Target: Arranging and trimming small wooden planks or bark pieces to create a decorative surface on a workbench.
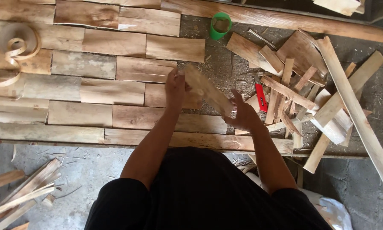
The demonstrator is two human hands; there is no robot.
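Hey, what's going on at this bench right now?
A person holds a flat piece of wood between both hands, left hand at one end and right hand at the other, above a worktable. Wood slabs lie in rows on it, with a scrap pile, a red utility knife and a green cup.

Grey concrete floor [85,170], scattered wood offcuts [293,85], green cup [220,24], daylight

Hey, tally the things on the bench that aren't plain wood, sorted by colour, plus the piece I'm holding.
Green cup: 1
Red utility knife: 1
Wood piece held by left hand and right hand: 1
Total: 3
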